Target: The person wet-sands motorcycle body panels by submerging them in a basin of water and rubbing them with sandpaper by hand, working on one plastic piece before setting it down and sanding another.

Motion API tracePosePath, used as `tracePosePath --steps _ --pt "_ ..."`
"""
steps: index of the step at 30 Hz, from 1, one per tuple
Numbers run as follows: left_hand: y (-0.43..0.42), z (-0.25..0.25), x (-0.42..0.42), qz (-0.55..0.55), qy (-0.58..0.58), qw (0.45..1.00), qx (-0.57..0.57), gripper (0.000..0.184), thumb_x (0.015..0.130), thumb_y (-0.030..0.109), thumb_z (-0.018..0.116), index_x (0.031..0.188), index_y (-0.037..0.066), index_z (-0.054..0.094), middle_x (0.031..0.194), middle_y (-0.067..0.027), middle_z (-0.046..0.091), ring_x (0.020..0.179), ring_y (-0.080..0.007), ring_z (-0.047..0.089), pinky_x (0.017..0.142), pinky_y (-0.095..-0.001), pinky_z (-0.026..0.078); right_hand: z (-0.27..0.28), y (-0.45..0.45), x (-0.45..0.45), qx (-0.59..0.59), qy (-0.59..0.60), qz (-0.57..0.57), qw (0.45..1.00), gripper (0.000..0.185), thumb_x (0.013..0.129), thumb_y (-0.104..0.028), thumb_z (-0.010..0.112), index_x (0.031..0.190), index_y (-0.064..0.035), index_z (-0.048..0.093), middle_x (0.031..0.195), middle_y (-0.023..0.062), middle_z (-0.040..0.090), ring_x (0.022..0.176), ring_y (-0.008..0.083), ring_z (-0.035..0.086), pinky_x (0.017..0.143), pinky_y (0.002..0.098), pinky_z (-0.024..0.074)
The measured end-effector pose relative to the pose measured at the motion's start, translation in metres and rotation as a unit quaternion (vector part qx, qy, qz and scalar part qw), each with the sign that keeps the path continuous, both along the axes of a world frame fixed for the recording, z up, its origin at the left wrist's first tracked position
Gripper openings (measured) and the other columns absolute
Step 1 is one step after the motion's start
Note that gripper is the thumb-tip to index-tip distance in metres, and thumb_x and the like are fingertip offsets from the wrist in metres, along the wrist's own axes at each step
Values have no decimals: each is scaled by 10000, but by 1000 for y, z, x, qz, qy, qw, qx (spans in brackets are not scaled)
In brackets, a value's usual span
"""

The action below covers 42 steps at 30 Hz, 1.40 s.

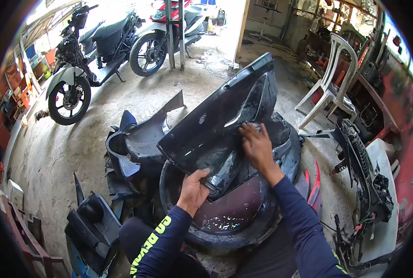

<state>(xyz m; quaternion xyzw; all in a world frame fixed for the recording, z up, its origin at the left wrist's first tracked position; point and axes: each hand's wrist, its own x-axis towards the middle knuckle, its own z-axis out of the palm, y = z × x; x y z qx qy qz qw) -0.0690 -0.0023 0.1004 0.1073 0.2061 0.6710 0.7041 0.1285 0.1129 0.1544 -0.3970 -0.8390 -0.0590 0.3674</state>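
A large dark motorcycle fairing panel (206,125), wet and scuffed, is held tilted up in front of me. My left hand (195,189) grips its lower corner, thumb on the near face. Against the raised, contoured part of the panel presses my right hand (258,147), fingers bent and close together. Whatever lies under those fingertips is hidden. Below the panel is a round black tub (220,241) with dark reddish-brown liquid and some pale flecks or reflections in it.
More body panels (146,134) lie left of the tub, and a black plastic piece (95,222) is nearer me. On the right are a stripped motorcycle part (361,180) and a white plastic chair (331,78). A partly stripped scooter (72,78) and a red motorcycle (155,44) stand behind.
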Motion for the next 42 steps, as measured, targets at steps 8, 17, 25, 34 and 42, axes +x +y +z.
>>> tracePosePath --steps 8,17,25,34,42 --pt "-6 13 7 17 10 999 24 340 861 -56 488 1193 -68 559 1141 -169 654 1065 -282 648 992 -431 512 0 -6 -1 -45 10 4 999 306 918 -152 494 1149 -48 665 1269 125 630 1256 274 548 1133 526 284" --pt "-9 18 20 27 16 999 16 438 830 -86 521 1264 -22 516 1191 -144 617 1116 -280 614 993 -433 507 0 -26 -18 -2 16 45 999 275 897 -137 533 1106 -26 673 1214 152 650 1205 290 575 1127 512 292" --pt "-15 37 31 54 52 997 31 378 847 -61 507 1218 -18 561 1179 -131 638 1101 -276 629 1008 -433 498 -6 -5 8 68 35 2 997 273 864 -118 559 1092 -19 672 1189 135 653 1196 334 546 1046 479 362" --pt "-11 35 36 56 51 996 41 419 848 -69 496 1263 -23 526 1206 -144 622 1127 -287 616 1031 -442 483 12 -8 15 38 -33 -114 992 288 880 -175 569 1139 -118 680 1215 36 662 1310 347 437 1066 502 287" --pt "-4 33 30 37 43 997 47 479 832 -101 500 1305 -30 469 1236 -161 595 1142 -300 610 1002 -442 513 10 -8 16 2 19 -85 996 287 875 -237 531 1085 -157 709 1305 -23 624 1292 362 409 1116 643 148"
